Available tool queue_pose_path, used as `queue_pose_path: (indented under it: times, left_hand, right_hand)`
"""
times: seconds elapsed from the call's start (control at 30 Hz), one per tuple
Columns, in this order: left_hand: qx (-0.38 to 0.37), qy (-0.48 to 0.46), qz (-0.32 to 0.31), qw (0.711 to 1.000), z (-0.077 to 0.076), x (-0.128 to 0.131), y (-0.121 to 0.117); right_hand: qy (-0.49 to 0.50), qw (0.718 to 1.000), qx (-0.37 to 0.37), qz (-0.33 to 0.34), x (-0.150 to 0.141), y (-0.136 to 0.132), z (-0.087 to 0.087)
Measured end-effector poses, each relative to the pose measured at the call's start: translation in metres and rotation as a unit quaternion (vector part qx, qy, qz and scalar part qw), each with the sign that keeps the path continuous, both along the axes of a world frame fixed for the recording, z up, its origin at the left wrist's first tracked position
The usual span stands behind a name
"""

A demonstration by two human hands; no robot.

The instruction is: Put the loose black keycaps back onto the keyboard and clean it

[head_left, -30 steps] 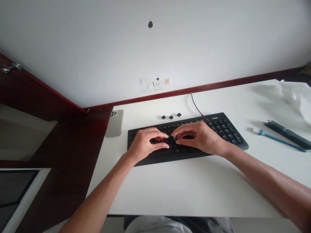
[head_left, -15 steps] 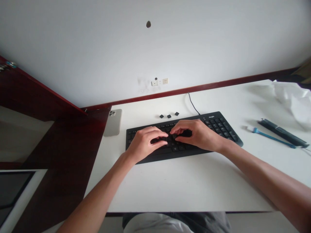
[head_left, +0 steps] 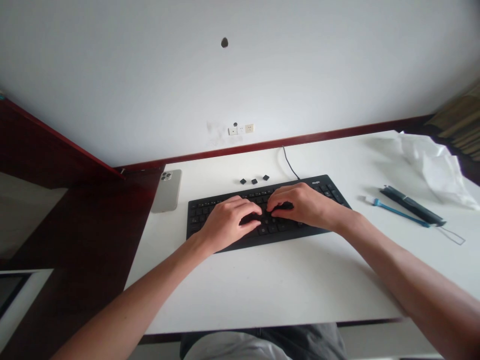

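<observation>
A black keyboard (head_left: 240, 245) lies at a slight slant on the white table, with both hands over its main keys. My left hand (head_left: 226, 223) rests on the left half, its fingers curved and the thumb apart from the forefinger, holding nothing that I can see. Close beside it, my right hand (head_left: 303, 204) has thumb and forefinger drawn nearly together at the middle keys. Whatever may be between those fingertips is too small and dark to make out. Behind the keyboard, three loose black keycaps, among them a middle keycap (head_left: 254, 181), sit in a row.
A grey phone (head_left: 167, 192) lies at the table's left edge. To the right are a blue brush (head_left: 401, 212), a long black object (head_left: 414, 205) with a cord loop, and a crumpled white plastic bag (head_left: 435, 167). The keyboard cable (head_left: 290, 162) runs back toward the wall.
The view has swung a little to the right, so everything sits further left. My right thumb and forefinger have come closer together over the keys; my left hand has stayed almost in place.
</observation>
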State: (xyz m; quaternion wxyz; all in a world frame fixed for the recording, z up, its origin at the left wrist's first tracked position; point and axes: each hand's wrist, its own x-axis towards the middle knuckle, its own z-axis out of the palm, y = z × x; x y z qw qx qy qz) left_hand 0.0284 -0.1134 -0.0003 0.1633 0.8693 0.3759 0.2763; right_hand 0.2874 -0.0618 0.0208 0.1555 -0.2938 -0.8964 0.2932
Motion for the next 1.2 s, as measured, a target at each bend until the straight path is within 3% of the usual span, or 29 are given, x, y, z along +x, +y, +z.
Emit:
queue_pose_path:
  times: [0.2,0.47,0.9,1.2]
  left_hand:
    - [0.017,-0.029,0.022,0.999,-0.002,-0.009,0.0]
    - [0.001,-0.037,0.045,0.998,-0.007,-0.011,0.003]
    - [0.035,-0.029,0.037,0.998,-0.012,-0.011,0.003]
    - [0.036,-0.018,0.044,0.998,-0.01,-0.009,0.002]
  right_hand:
    - [-0.016,1.0,0.017,0.009,0.001,-0.001,0.003]
    - [-0.018,0.999,-0.007,-0.031,0.003,-0.004,0.011]
    - [-0.043,0.998,0.034,-0.004,0.012,0.0,0.0]
    - [-0.035,0.999,0.021,-0.019,0.01,-0.002,0.006]
